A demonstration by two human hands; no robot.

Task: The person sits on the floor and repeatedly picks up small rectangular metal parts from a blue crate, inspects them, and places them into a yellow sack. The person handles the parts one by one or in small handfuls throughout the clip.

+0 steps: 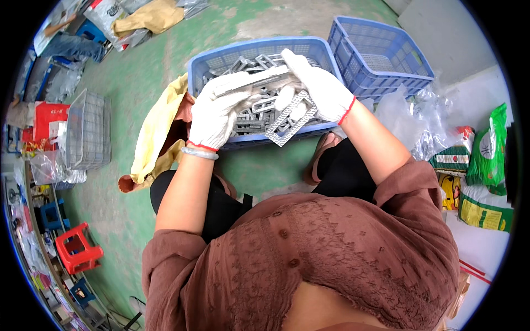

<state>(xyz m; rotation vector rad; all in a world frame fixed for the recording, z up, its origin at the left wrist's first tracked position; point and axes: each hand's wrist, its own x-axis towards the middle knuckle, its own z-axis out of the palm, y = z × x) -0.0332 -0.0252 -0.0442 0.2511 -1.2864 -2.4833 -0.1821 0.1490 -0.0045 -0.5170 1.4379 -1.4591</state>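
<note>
Both hands wear white knit gloves with red cuffs, above a blue plastic crate (193, 69) full of grey metal frames (251, 122). My left hand (215, 113) is closed on one end of a long grey metal bar-like part (264, 80), seen edge-on. The far end of that part meets my right hand (323, 91), whose fingers are bent inward. A rectangular grey metal frame (282, 132) with open slots hangs tilted below the right fingers, which are closed on it. Part of the grip is hidden behind the gloves.
An empty blue crate (381, 74) stands at the far right, beside clear plastic bags (414, 121). A yellow sack (157, 129) lies left of the full crate. A red stool (78, 248), a grey crate (88, 129) and a person's legs (74, 47) are farther left.
</note>
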